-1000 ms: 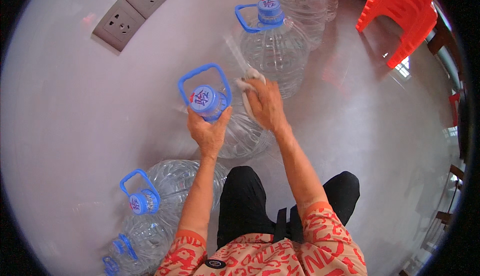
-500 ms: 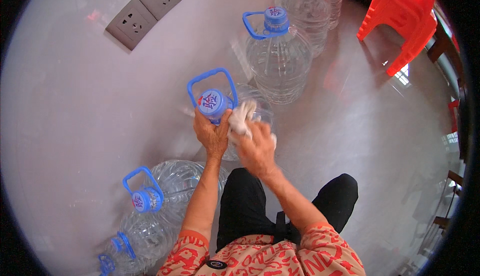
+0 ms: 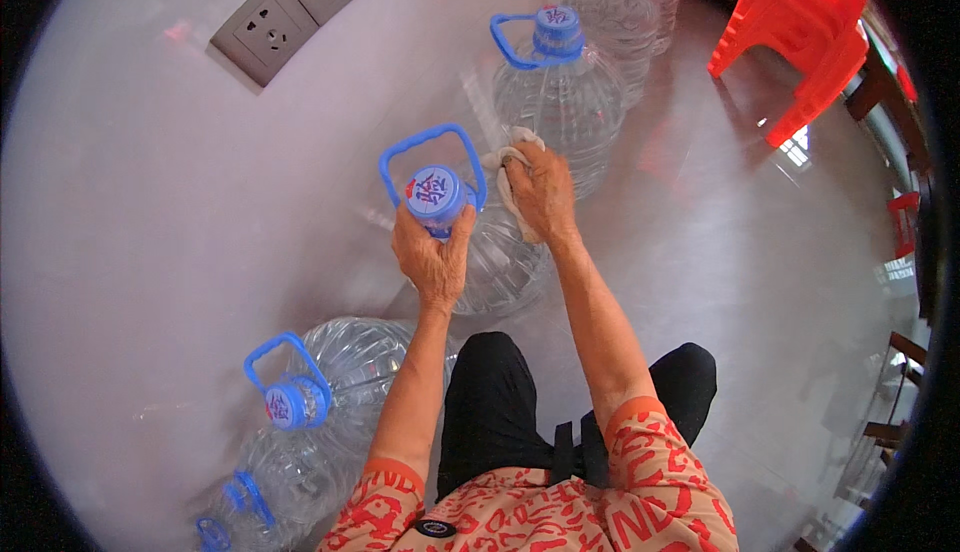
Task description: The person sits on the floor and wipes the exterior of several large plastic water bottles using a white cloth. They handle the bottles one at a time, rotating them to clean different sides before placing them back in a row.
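A large clear water bottle [image 3: 502, 270] with a blue cap and a raised blue handle [image 3: 430, 135] stands in front of me. My left hand [image 3: 432, 257] grips it round the neck, just below the cap. In my right hand [image 3: 545, 192] is a bunched white cloth [image 3: 515, 222], held against or close to the bottle's far right side; I cannot tell whether it touches. Part of the bottle's shoulder is hidden behind the cloth and the right hand. Just beyond the right hand is another full-size clear bottle [image 3: 560, 102] with a blue cap and handle.
More clear bottles [image 3: 612, 12] stand at the back along the wall. Others [image 3: 360, 357] line the near left, beside my left forearm. Two grey wall sockets [image 3: 268, 34] sit at upper left. A red plastic stool [image 3: 795, 27] stands on the shiny floor [image 3: 720, 252] at upper right.
My right hand has moved up and to the right with the cloth, away from the bottle's neck. The left hand keeps its hold; the held bottle's top has shifted slightly right.
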### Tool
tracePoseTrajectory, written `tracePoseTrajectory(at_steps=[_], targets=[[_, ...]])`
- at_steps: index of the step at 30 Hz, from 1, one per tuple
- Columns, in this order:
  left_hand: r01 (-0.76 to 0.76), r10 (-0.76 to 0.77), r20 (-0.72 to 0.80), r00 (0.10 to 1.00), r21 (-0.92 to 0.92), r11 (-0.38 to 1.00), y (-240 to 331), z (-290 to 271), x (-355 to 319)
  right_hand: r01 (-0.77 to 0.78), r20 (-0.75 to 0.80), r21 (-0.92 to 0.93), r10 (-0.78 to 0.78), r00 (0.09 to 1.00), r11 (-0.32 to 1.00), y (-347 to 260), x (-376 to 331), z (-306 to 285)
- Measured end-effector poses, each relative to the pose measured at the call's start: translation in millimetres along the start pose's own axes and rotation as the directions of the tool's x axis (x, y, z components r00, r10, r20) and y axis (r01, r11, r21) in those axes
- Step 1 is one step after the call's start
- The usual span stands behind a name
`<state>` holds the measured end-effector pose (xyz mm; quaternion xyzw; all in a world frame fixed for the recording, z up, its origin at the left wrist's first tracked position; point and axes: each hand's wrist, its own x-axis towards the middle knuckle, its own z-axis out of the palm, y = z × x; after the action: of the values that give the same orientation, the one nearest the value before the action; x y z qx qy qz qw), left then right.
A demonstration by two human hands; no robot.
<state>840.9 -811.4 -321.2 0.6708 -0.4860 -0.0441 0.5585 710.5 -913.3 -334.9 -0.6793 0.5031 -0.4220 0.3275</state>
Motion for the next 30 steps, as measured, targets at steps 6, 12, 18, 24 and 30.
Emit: tracePoseTrajectory(at_steps=[6,12,18,24,30], targets=[[0.094,-0.094,0.015,0.995,-0.014,0.995,4,-2,1,0.302,-0.275,-0.163,-0.337,0.901,0.939,-33,-69,4],[0.080,-0.084,-0.082,0.993,-0.049,0.996,7,1,0,0.320,-0.303,-0.200,-0.369,0.878,0.926,-30,-79,4],[-0.202,0.294,-0.295,0.909,0.306,0.930,27,4,4,0.040,0.052,0.034,-0.042,0.998,0.999,-6,-4,-7],[0.077,-0.088,-0.150,0.985,-0.078,0.994,38,11,24,0.279,0.013,0.055,-0.280,0.960,0.959,-6,-17,-9],[0.106,-0.113,-0.119,0.986,-0.061,0.993,52,-2,9,0.491,-0.019,0.000,-0.491,0.871,0.871,-30,-46,-14]])
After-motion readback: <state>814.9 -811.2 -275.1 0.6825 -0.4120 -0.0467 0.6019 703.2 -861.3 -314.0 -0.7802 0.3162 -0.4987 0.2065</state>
